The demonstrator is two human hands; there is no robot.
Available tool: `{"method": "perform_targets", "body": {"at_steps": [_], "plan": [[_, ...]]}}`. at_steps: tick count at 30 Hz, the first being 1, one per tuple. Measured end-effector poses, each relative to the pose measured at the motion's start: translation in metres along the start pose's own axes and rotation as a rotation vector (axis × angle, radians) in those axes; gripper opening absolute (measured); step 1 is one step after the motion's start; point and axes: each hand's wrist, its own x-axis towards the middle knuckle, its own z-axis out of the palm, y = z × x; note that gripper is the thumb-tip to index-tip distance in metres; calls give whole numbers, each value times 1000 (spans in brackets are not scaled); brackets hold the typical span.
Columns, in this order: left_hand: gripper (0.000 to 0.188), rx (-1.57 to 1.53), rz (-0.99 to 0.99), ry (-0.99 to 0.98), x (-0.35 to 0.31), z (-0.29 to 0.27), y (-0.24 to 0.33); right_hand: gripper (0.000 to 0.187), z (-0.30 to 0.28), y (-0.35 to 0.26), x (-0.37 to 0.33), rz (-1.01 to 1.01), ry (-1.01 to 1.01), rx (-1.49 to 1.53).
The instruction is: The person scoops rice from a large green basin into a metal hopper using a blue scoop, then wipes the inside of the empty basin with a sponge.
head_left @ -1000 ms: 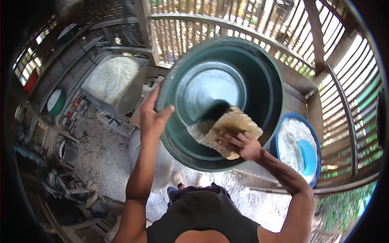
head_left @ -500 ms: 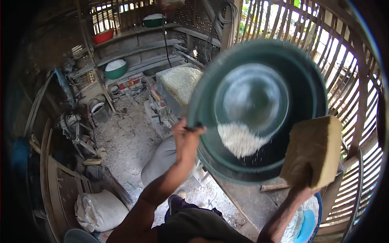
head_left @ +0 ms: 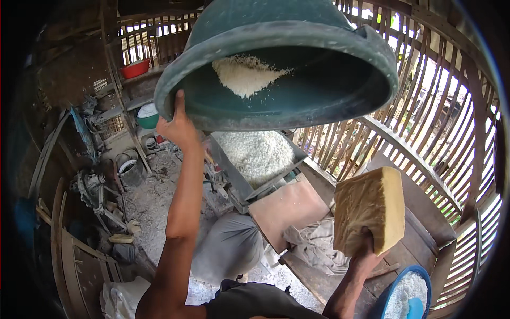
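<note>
My left hand [head_left: 179, 127] is closed on the rim of a large dark green tub [head_left: 276, 32], thumb inside the wall. The tub is raised and tipped, its mouth facing me and downward. Pale grainy material [head_left: 245, 77] lies loose inside it. Below and a little beyond stands a grey hopper [head_left: 229, 173] heaped with white grains [head_left: 257, 154]. In my right hand [head_left: 364, 260] is a thick yellowish foam block [head_left: 366, 212], gripped at its lower edge, apart from the tub.
A blue tub [head_left: 378, 305] of white material stands at the lower right. Crumpled cloth [head_left: 319, 247] lies on the wooden bench beside a tan board [head_left: 289, 207]. A bulging grey sack [head_left: 228, 247] is near my legs. Slatted walls [head_left: 451, 122] enclose the right side.
The green tub has risen and tipped over toward the hopper, and the hopper's heap now shows beneath it. My left hand has gone up and left with it; the foam block has moved left and slightly down, away from the tub.
</note>
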Motion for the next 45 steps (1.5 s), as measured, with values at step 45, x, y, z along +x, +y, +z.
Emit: {"method": "perform_targets", "body": {"at_steps": [45], "plan": [[15,113,33,-141,19,-2,-29,53,366,-31,47,-1295,-564,-400]]}}
